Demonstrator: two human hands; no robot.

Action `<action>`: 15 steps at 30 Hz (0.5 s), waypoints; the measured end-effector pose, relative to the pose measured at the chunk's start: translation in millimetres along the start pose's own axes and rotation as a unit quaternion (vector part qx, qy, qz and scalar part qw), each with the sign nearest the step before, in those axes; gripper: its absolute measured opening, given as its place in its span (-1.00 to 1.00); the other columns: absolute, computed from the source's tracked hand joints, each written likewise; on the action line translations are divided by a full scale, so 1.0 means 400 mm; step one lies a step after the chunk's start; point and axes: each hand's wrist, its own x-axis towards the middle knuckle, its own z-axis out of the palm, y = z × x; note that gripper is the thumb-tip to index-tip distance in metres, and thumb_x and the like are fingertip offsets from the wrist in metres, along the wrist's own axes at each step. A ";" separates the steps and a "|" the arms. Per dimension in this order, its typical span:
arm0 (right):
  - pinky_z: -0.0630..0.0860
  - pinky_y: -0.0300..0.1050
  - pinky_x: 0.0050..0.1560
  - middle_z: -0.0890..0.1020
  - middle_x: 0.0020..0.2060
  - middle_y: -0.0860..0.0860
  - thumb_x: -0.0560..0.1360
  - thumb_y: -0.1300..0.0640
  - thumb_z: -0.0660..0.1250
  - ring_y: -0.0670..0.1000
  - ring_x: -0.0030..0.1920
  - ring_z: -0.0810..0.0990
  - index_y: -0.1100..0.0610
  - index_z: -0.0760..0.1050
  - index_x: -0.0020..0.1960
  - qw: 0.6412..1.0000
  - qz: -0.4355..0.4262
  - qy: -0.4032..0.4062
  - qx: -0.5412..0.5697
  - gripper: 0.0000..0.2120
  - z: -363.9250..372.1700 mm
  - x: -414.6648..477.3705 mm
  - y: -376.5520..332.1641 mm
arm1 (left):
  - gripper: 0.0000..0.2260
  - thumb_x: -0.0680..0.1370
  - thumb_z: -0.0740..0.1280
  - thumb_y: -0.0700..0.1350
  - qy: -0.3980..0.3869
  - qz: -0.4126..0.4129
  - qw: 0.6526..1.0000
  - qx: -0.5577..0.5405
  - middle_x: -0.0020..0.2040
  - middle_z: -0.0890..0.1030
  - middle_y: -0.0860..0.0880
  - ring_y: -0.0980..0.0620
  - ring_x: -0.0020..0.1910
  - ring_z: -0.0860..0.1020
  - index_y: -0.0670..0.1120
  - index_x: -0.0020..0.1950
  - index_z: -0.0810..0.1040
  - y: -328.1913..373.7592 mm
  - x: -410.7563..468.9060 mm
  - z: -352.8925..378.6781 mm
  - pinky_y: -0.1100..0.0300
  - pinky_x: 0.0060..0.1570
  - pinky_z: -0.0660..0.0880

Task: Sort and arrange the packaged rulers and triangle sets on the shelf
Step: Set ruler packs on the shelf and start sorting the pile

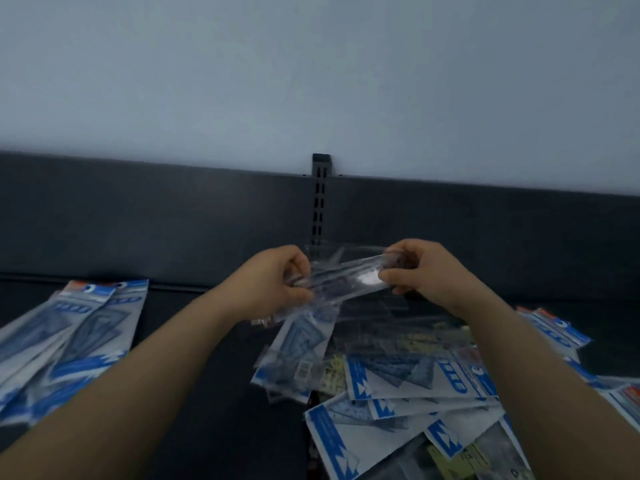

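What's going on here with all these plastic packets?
A person is sorting stationery on a dark shelf. The left hand and right hand each grip one end of a clear ruler pack, held above the shelf. A blue-and-white pile lies fanned out at the left, and a messier heap lies below the hands and to the right.

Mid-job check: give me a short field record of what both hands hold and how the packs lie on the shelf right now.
held item: clear ruler pack, roughly level, above the shelf
left hand: grips the pack's left end
right hand: pinches its right end
left pile: blue-and-white packs, fanned and overlapping
centre pile: mixed packs, jumbled, below the held pack
right-edge packs: blue-and-white, partly cut off
shelf: dark, bare strip between the piles
back panel: dark, with a slotted upright
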 end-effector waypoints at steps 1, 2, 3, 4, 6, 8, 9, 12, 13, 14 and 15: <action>0.61 -0.16 -0.20 0.66 -0.17 0.12 0.39 0.28 0.49 0.03 -0.21 0.65 0.18 0.56 0.01 1.000 -0.006 -0.016 0.006 -0.78 0.015 0.012 -0.010 | -0.76 0.39 0.52 -0.06 0.011 -0.014 1.000 -0.003 -0.08 0.60 0.01 0.00 -0.10 0.58 0.05 -0.04 0.51 -0.007 -0.018 -0.019 0.06 -0.08 0.55; 0.61 -0.16 -0.20 0.66 -0.16 0.14 0.40 0.28 0.49 0.04 -0.20 0.65 0.17 0.56 0.01 0.999 -0.014 -0.031 0.011 -0.79 0.038 0.028 -0.017 | -0.75 0.38 0.53 -0.08 0.018 -0.028 0.999 -0.001 -0.09 0.60 0.01 -0.01 -0.10 0.58 0.04 -0.05 0.52 -0.015 -0.039 -0.042 0.02 -0.06 0.55; 0.62 -0.14 -0.18 0.65 -0.15 0.16 0.40 0.28 0.48 0.05 -0.19 0.65 0.17 0.56 0.00 0.999 -0.020 -0.036 0.014 -0.80 0.056 0.035 -0.032 | -0.75 0.38 0.53 -0.09 0.019 -0.035 0.999 0.007 -0.09 0.61 0.02 0.02 -0.10 0.58 0.04 -0.05 0.53 -0.021 -0.055 -0.060 0.02 -0.04 0.55; 0.62 -0.11 -0.16 0.65 -0.14 0.17 0.40 0.29 0.48 0.07 -0.18 0.65 0.17 0.57 -0.01 0.999 -0.027 -0.038 0.014 -0.81 0.052 0.036 -0.040 | -0.75 0.37 0.54 -0.09 0.031 -0.036 0.999 0.018 -0.09 0.61 0.03 0.04 -0.10 0.58 0.03 -0.06 0.53 -0.022 -0.052 -0.062 0.04 -0.03 0.55; 0.64 -0.07 -0.14 0.65 -0.15 0.18 0.40 0.29 0.48 0.11 -0.17 0.65 0.17 0.57 -0.04 0.992 -0.060 -0.110 0.023 -0.83 0.172 0.053 -0.097 | -0.74 0.35 0.55 -0.09 0.116 -0.095 0.988 0.030 -0.11 0.61 0.03 0.06 -0.10 0.58 -0.01 -0.07 0.53 -0.075 -0.175 -0.122 0.06 -0.03 0.54; 0.64 -0.04 -0.15 0.67 -0.15 0.17 0.41 0.27 0.48 0.13 -0.20 0.66 0.14 0.57 -0.03 0.991 -0.071 -0.111 0.003 -0.83 0.201 0.055 -0.110 | -0.74 0.34 0.56 -0.11 0.126 -0.109 0.986 0.031 -0.13 0.62 -0.02 0.00 -0.12 0.59 -0.04 -0.08 0.53 -0.101 -0.194 -0.132 0.03 -0.03 0.55; 0.64 -0.03 -0.16 0.67 -0.16 0.17 0.42 0.26 0.48 0.11 -0.24 0.66 0.14 0.57 -0.02 0.990 -0.077 -0.118 0.001 -0.83 0.230 0.057 -0.121 | -0.74 0.34 0.56 -0.11 0.130 -0.119 0.984 0.037 -0.14 0.62 -0.03 -0.01 -0.12 0.60 -0.05 -0.10 0.53 -0.116 -0.218 -0.141 0.01 -0.04 0.55; 0.63 -0.02 -0.13 0.66 -0.15 0.16 0.42 0.26 0.48 0.10 -0.22 0.66 0.15 0.56 -0.02 0.983 -0.103 -0.151 0.012 -0.83 0.328 0.057 -0.176 | -0.76 0.35 0.56 -0.10 0.170 -0.155 0.972 0.044 -0.11 0.62 -0.03 -0.03 -0.15 0.61 -0.06 -0.11 0.54 -0.156 -0.306 -0.194 0.04 -0.08 0.57; 0.64 0.00 -0.10 0.66 -0.15 0.16 0.42 0.27 0.47 0.11 -0.20 0.66 0.16 0.56 -0.01 0.981 -0.111 -0.161 0.015 -0.82 0.367 0.056 -0.201 | -0.77 0.36 0.55 -0.11 0.179 -0.166 0.969 0.044 -0.10 0.62 -0.02 -0.02 -0.17 0.62 -0.07 -0.11 0.54 -0.176 -0.335 -0.217 0.06 -0.13 0.57; 0.64 0.01 -0.08 0.66 -0.16 0.16 0.42 0.28 0.47 0.11 -0.20 0.66 0.15 0.56 -0.01 0.979 -0.118 -0.167 0.019 -0.82 0.408 0.053 -0.227 | -0.78 0.38 0.54 -0.11 0.184 -0.171 0.967 0.040 -0.11 0.62 -0.01 0.00 -0.19 0.62 -0.06 -0.11 0.54 -0.195 -0.367 -0.242 0.09 -0.17 0.57; 0.64 0.01 -0.07 0.66 -0.16 0.14 0.42 0.29 0.47 0.09 -0.21 0.66 0.15 0.56 -0.02 0.977 -0.123 -0.173 0.027 -0.82 0.450 0.054 -0.249 | -0.79 0.38 0.54 -0.11 0.190 -0.176 0.965 0.042 -0.11 0.61 0.01 0.02 -0.22 0.62 -0.05 -0.13 0.53 -0.214 -0.397 -0.267 0.11 -0.20 0.57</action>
